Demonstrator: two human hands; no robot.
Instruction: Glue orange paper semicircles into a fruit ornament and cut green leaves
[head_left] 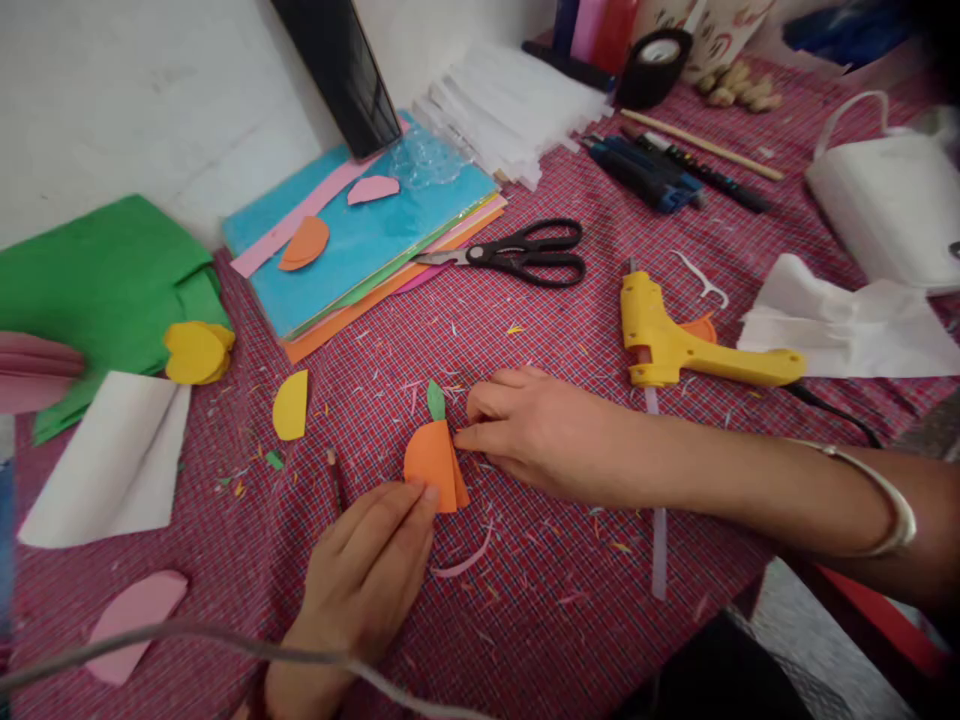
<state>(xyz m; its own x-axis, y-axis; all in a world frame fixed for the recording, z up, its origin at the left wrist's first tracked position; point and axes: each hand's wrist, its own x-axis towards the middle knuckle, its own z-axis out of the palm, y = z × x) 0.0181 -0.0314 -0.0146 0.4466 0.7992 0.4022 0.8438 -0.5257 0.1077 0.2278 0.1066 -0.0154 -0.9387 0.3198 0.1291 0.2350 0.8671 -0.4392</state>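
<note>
A folded orange paper cutout [430,465] with a rounded side lies on the checked cloth, its layers fanned apart at the right edge. A small green paper leaf [436,400] sticks up from its top. The fingertips of my left hand [371,575] hold the cutout's lower left edge against the cloth. From the right, my right hand [532,430] has its fingers curled, with the fingertips at the fanned layers. Just left of the cutout are a yellow paper half-round [291,405] and a dark pencil [334,480], partly hidden by my left hand.
A yellow glue gun [660,335] lies beyond my right forearm, its glue stick passing under the arm. Black scissors [517,252] rest by stacked coloured paper [375,230]. A grey cable [247,648] crosses the front left. Paper scraps litter the checked cloth [600,640].
</note>
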